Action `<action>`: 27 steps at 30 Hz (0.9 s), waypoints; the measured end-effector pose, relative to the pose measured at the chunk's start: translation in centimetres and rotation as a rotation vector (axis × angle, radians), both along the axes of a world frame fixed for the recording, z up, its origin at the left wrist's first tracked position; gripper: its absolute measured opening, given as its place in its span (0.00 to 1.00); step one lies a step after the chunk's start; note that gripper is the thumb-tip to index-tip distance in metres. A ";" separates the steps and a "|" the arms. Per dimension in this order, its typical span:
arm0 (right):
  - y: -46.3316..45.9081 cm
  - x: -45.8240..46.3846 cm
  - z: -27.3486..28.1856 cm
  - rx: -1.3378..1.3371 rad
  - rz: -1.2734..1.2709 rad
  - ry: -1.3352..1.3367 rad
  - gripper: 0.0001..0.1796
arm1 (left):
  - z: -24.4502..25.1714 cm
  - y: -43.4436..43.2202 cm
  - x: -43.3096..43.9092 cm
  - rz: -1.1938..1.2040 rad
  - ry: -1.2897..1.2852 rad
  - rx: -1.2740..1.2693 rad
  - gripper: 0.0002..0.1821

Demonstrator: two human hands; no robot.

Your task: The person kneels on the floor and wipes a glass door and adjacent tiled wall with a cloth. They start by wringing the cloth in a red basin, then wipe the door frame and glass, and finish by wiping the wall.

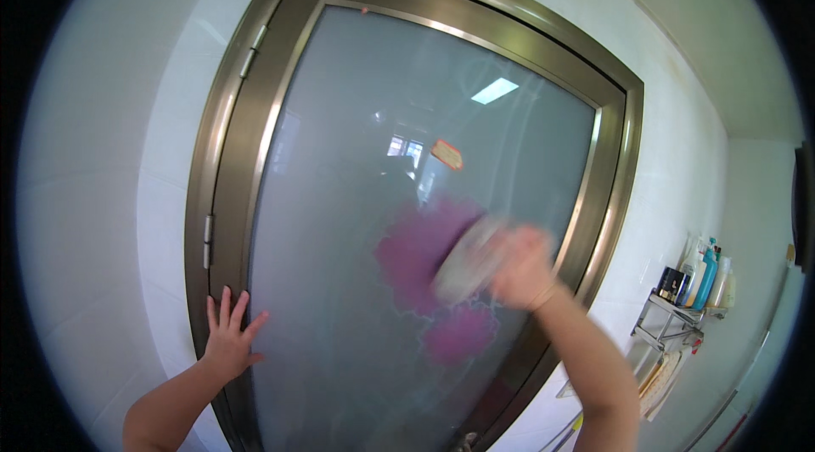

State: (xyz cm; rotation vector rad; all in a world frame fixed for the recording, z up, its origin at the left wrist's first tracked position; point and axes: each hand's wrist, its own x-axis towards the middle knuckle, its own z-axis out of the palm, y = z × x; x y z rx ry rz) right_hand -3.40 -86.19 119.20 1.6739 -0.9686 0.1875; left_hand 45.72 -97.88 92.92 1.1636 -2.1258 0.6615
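A frosted glass door panel (331,197), patterned with pink-purple flowers (414,254), fills the middle of the view inside a bronze-coloured metal frame (235,178). My right hand (523,264) grips a pale cloth or pad (468,261), blurred by motion, against or very near the glass over the larger flower. What exactly the pad is cannot be made out. On the left, my left hand (230,334) rests flat with fingers spread on the door's hinge-side frame, its thumb towards the glass edge. It holds nothing.
A small orange-edged sticker (447,154) is on the glass. Two hinges (207,242) sit along the left frame. At the right, a metal wall rack (675,312) carries several bottles (705,277), with a cloth (662,382) hanging below. A door handle (468,442) shows at the bottom edge.
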 end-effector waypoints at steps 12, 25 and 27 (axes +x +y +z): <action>-5.8 18.1 0.7 -0.022 0.176 0.094 0.19 | -0.6 -1.2 2.3 -0.120 -0.001 -0.002 0.61; -6.8 20.4 19.0 -0.810 -0.178 -1.125 0.22 | -0.9 -1.6 3.2 -0.149 -0.044 -0.063 0.56; -9.7 27.7 16.2 -0.648 -0.052 -0.614 0.16 | -0.1 -1.0 3.2 -0.195 -0.001 -0.070 0.57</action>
